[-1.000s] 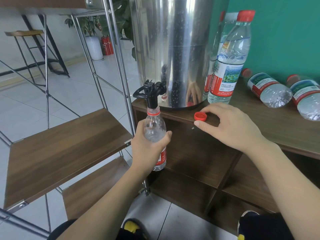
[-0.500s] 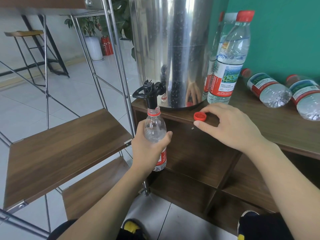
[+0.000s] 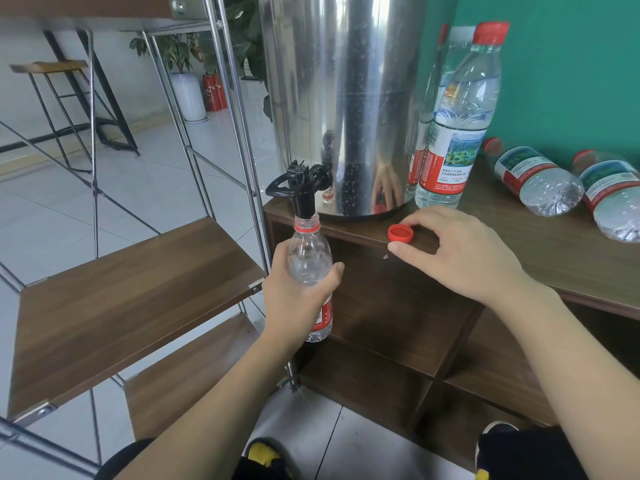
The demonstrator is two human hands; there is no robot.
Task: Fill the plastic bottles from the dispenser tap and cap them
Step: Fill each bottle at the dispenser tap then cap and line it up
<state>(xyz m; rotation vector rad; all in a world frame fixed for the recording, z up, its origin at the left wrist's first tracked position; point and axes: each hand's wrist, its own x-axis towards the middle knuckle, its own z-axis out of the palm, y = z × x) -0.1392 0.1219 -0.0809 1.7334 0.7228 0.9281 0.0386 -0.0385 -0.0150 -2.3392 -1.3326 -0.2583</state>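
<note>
A steel dispenser (image 3: pixel 339 98) stands on the wooden cabinet top (image 3: pixel 554 258), its black tap (image 3: pixel 301 188) jutting over the front left corner. My left hand (image 3: pixel 298 299) grips an uncapped clear bottle (image 3: pixel 308 258) upright, its mouth right under the tap spout. A red cap (image 3: pixel 400 233) lies on the cabinet top by the edge. My right hand (image 3: pixel 460 251) rests there, index finger and thumb on either side of the cap and touching it.
One capped full bottle (image 3: pixel 457 126) stands right of the dispenser, another behind it. Two capped bottles (image 3: pixel 533 178) (image 3: pixel 613 199) lie on their sides further right. A metal rack with wooden shelves (image 3: pixel 131 292) stands at left. Open cabinet compartments lie below.
</note>
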